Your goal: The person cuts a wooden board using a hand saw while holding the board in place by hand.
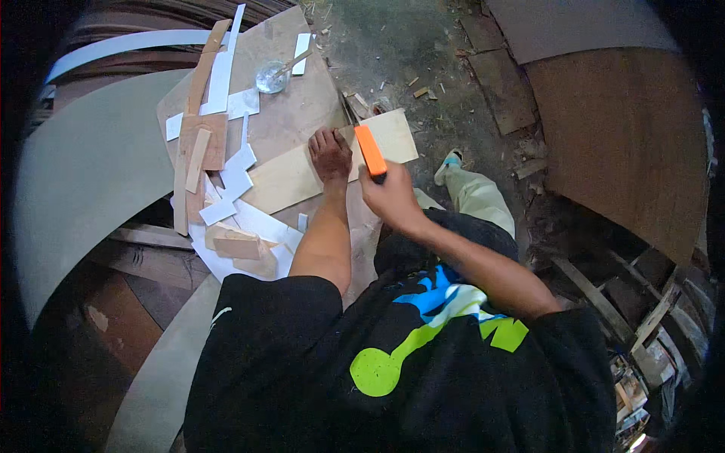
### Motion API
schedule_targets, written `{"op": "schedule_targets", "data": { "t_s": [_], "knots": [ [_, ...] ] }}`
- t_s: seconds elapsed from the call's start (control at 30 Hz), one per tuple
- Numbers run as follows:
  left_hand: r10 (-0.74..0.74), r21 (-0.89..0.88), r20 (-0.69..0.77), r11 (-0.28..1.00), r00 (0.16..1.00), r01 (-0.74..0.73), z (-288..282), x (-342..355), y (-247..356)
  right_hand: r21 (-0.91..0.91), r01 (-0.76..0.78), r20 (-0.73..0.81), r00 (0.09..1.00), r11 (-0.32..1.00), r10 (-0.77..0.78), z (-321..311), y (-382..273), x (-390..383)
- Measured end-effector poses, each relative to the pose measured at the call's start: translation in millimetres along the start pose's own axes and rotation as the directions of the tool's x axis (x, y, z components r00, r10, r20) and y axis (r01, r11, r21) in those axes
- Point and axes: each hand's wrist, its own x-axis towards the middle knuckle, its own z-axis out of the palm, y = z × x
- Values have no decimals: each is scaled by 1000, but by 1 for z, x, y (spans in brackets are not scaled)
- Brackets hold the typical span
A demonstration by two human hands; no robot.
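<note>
Pale board [285,180] seemingly being sawn at far edge | being steadied by left hand [331,156], grip unclear | orange-handled saw [368,148] being clasped by right hand [393,198] | steady strokes likely being called for

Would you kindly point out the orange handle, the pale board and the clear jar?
Orange handle [369,148], head view, middle.
Pale board [290,178], head view, top face.
Clear jar [269,80], head view, its body.

Worktop [302,113], brown: pale board [281,178] lies across it, right end overhanging; clear jar [269,80] stands beyond; white pieces [238,180] and wooden strips [202,79] clustered left.
</note>
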Motion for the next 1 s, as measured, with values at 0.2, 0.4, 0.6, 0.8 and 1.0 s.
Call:
{"op": "schedule_targets", "data": {
  "t_s": [0.2,0.4,0.6,0.8,1.0],
  "knots": [
    [-33,22,11,999,999,33,3,-5,1,88,-40,47,998,995,36,-7,-16,-10],
    [41,69,61,997,997,-46,10,-1,-6,-17,-42,3,999,999,42,10,-1,26],
    [-18,5,-12,1000,1000,18,-2,2,5,-27,83,-56,995,996,-84,3,9,5],
    [-2,75,32,997,999,0,5,-6,-5,-53,36,-25,999,998,-38,10,11,5],
    [-28,30,33,999,999,27,-1,1,3,-42,-38,9,999,998,38,8,8,31]
  ]
}}
